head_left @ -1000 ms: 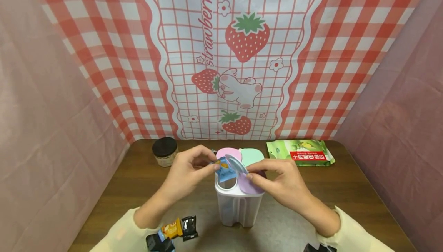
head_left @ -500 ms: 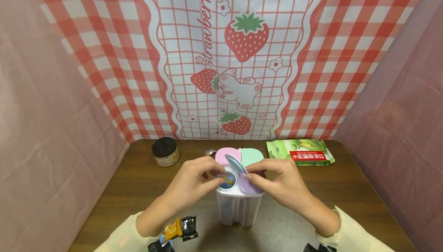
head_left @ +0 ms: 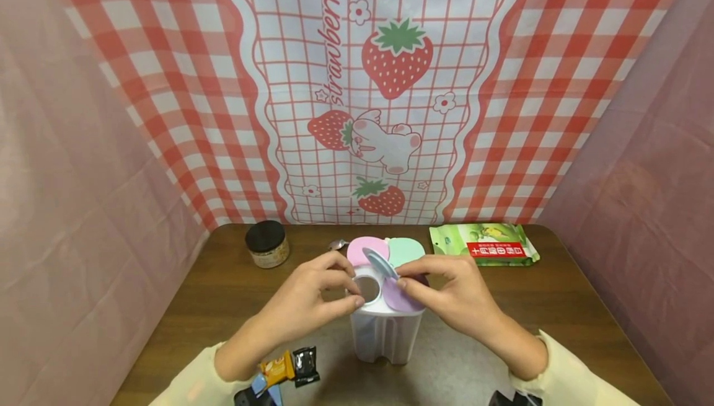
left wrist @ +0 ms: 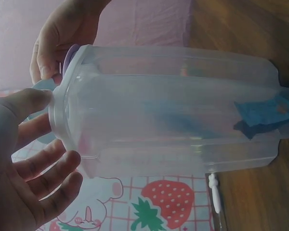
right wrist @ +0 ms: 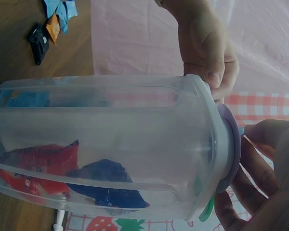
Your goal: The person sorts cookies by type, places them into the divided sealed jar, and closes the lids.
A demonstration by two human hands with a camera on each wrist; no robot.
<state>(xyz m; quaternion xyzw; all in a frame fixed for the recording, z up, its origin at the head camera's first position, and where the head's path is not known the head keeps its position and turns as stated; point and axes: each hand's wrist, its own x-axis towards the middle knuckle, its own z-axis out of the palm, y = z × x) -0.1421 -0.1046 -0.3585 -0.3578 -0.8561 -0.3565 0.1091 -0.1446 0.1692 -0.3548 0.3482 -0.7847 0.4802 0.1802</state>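
Observation:
A clear plastic storage container (head_left: 385, 338) with a white top stands upright on the table. Its round front-left opening (head_left: 367, 290) is uncovered. My right hand (head_left: 454, 288) pinches the raised light-blue lid (head_left: 381, 263) between thumb and fingers, above the purple lid (head_left: 404, 296). At the opening's left rim is my left hand (head_left: 315, 291), fingers loosely bent and holding nothing. A blue snack packet (left wrist: 267, 113) lies at the container's bottom in the left wrist view. The right wrist view shows a red packet (right wrist: 43, 166) and a dark-blue packet (right wrist: 108, 183) inside too.
Pink (head_left: 368, 251) and mint (head_left: 406, 251) lids cover the rear openings. A black-lidded jar (head_left: 267, 245) stands back left, a spoon (head_left: 337, 245) near it. A green bag (head_left: 485, 245) lies back right. Orange (head_left: 277, 369) and black (head_left: 305, 366) packets lie front left.
My left hand has lowered the blue snack packet into the opening and let it go; it has dropped inside. The right hand still holds the light-blue lid raised.

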